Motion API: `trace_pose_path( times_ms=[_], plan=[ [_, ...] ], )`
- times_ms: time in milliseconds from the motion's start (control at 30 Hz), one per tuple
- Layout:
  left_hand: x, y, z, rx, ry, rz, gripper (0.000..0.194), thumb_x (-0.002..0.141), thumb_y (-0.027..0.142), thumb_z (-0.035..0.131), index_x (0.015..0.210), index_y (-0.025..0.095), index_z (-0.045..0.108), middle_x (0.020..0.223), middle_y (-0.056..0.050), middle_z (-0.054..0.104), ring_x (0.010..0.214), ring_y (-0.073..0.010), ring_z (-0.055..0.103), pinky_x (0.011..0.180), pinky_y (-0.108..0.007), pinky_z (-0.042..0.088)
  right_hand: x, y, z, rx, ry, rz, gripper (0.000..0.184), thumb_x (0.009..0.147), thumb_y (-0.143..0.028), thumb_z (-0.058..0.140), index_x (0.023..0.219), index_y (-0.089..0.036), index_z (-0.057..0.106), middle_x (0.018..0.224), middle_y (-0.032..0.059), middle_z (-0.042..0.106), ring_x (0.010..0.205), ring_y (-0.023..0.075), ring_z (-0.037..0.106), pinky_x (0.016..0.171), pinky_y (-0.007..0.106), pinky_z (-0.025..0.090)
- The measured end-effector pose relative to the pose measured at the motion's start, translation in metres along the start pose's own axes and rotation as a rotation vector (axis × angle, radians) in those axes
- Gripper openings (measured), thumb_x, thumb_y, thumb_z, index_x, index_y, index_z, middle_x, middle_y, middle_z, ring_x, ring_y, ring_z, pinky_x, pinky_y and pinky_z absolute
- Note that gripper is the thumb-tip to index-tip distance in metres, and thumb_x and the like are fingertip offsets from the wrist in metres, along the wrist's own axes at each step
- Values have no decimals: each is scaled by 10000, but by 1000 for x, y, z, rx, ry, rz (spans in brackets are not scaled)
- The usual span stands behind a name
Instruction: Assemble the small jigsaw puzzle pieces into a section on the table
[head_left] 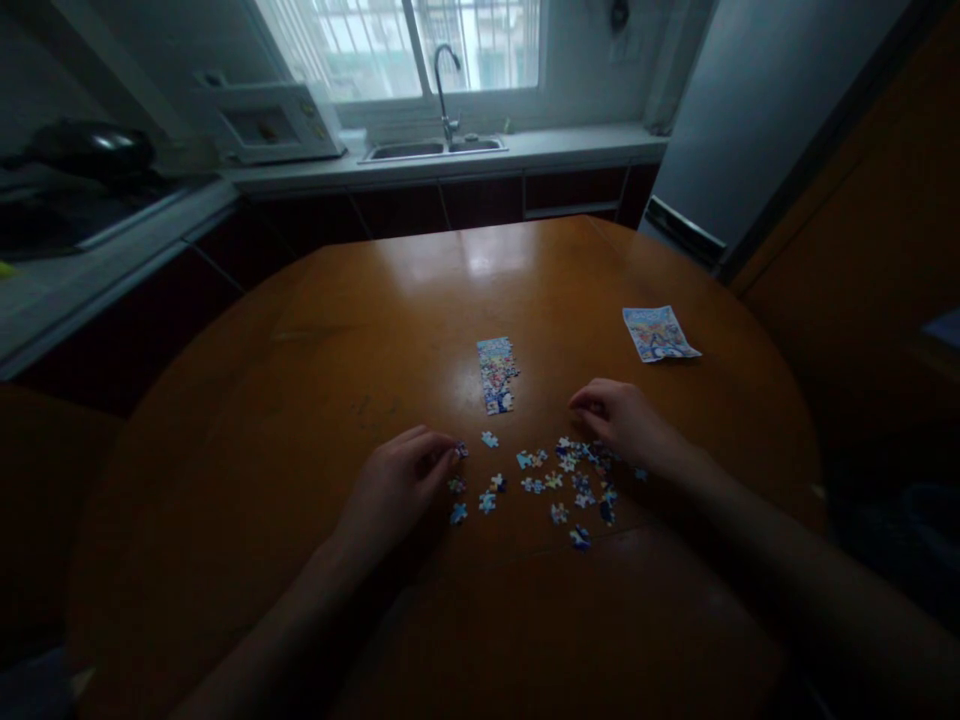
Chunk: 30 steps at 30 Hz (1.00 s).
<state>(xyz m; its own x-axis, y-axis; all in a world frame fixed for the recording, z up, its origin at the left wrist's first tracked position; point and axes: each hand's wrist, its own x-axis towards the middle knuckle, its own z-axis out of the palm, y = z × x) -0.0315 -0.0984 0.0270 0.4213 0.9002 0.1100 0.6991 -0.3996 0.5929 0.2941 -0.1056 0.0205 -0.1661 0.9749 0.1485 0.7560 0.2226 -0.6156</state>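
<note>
On the wooden table, my left hand has its thumb and forefinger pinched at a small jigsaw puzzle piece. My right hand is curled closed just above the pile of loose puzzle pieces; whether anything is between its fingertips is too dark to see. Beyond both hands lies a joined strip of puzzle, straight along its left side and jagged along its right. A single light-blue piece rests just below this strip. Several more loose pieces are scattered between my hands.
A crumpled picture sheet lies at the right of the round-ended table. Past the table are a counter with a sink and tap, a microwave, a pan on the stove, and a tall pale fridge.
</note>
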Motion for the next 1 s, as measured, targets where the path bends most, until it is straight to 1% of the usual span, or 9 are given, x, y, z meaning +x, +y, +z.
trace_pose_path(
  times_ms=[100, 233, 433, 500, 567, 633, 733, 833, 1000],
  plan=[
    [0, 1, -1, -5, 6, 10, 212, 951, 324, 568, 906, 190, 725, 867, -37, 684, 762, -161, 627, 677, -275, 465, 0, -1, 0, -4, -16, -12, 152, 890, -106, 617, 910, -192, 741, 933, 73, 719, 850, 192, 654, 752, 313, 503],
    [0, 3, -1, -29, -16, 39, 213, 949, 317, 575, 921, 180, 735, 869, -45, 670, 749, -155, 618, 650, -268, 463, -1, -2, 1, -1, -20, -7, 138, 886, -112, 626, 926, -176, 742, 931, 72, 713, 846, 190, 651, 748, 306, 497],
    [-3, 9, 4, -11, -125, 121, 193, 969, 303, 572, 969, 209, 741, 975, -59, 663, 881, -172, 624, 766, -297, 502, -1, -3, 1, 1, -20, -9, 153, 883, -115, 615, 919, -183, 747, 942, 77, 722, 853, 193, 659, 753, 305, 499],
    [-3, 7, 4, 12, -138, 133, 188, 966, 307, 579, 982, 220, 745, 991, -63, 664, 896, -180, 621, 780, -310, 509, 0, -2, 0, -8, -11, 6, 166, 878, -116, 609, 922, -188, 753, 945, 79, 729, 855, 199, 665, 758, 311, 505],
    [-3, 3, 2, 33, -124, 139, 196, 964, 310, 579, 990, 222, 752, 999, -72, 666, 904, -189, 621, 786, -320, 513, 1, 1, -1, -19, 11, 38, 177, 872, -118, 606, 927, -189, 759, 947, 82, 739, 859, 207, 675, 768, 320, 513],
    [-2, -2, -1, 40, -85, 120, 219, 968, 324, 572, 995, 214, 759, 994, -80, 668, 898, -192, 624, 779, -317, 513, 2, 5, -3, -33, 36, 83, 184, 866, -124, 607, 934, -188, 765, 953, 86, 752, 862, 217, 687, 778, 329, 520],
    [-1, -6, -7, 25, -52, 50, 257, 972, 368, 568, 995, 202, 763, 965, -80, 671, 832, -176, 625, 717, -287, 500, 3, 12, -6, -39, 69, 142, 194, 863, -135, 605, 935, -191, 776, 973, 93, 769, 873, 230, 706, 799, 338, 529],
    [-1, -5, -10, 7, -78, 16, 264, 967, 394, 575, 964, 208, 763, 948, -66, 680, 805, -165, 628, 691, -270, 489, 3, 15, -7, -34, 69, 160, 198, 866, -145, 601, 929, -201, 781, 968, 89, 778, 889, 236, 718, 803, 336, 531],
    [-2, -4, -12, 53, -160, 29, 259, 971, 374, 561, 944, 217, 765, 928, -57, 687, 798, -167, 635, 705, -277, 482, 2, 12, -7, -48, 22, 154, 191, 878, -167, 603, 939, -207, 779, 969, 79, 781, 896, 238, 718, 785, 333, 519]
  ],
)
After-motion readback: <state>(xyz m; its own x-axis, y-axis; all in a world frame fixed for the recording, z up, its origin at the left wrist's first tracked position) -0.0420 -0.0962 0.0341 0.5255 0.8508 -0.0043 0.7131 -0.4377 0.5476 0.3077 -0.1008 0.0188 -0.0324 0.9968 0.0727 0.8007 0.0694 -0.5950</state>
